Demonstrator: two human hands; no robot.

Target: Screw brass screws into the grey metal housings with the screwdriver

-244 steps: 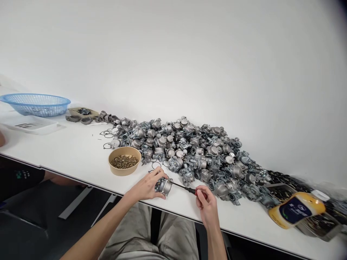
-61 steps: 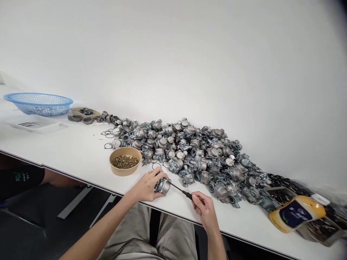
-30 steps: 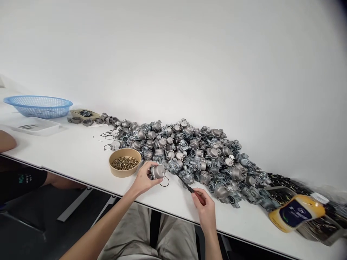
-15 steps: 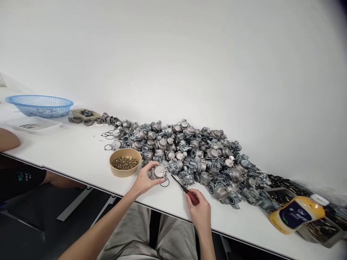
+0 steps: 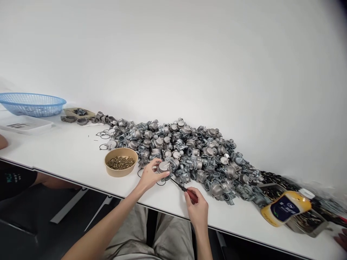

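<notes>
Between thumb and fingers, my left hand [image 5: 151, 176] grips a grey metal carburetor [image 5: 164, 166] at the front of the pile. My right hand [image 5: 197, 206] is closed around the red handle of a screwdriver [image 5: 191, 194], whose dark shaft points up and left to the carburetor's lower right side. Whether the tip touches it I cannot tell. Thin black rubber rings [image 5: 161, 183] lie on the table just below and left of the carburetor. Left of my left hand stands a tan paper bowl [image 5: 121, 173] holding many small brass-coloured screws [image 5: 120, 162].
A long heap of carburetors [image 5: 189, 144] runs along the wall. To the right, a yellow bottle [image 5: 286, 208] leans over a metal tray [image 5: 309, 222]. A blue basket [image 5: 33, 104] and a white tray [image 5: 25, 125] stand at left. Part of another person shows at the left edge.
The view has shifted slightly, so the table's contents sit further left. My left hand's carburetor and the screwdriver have come closer together, the shaft's end now beside the carburetor.
</notes>
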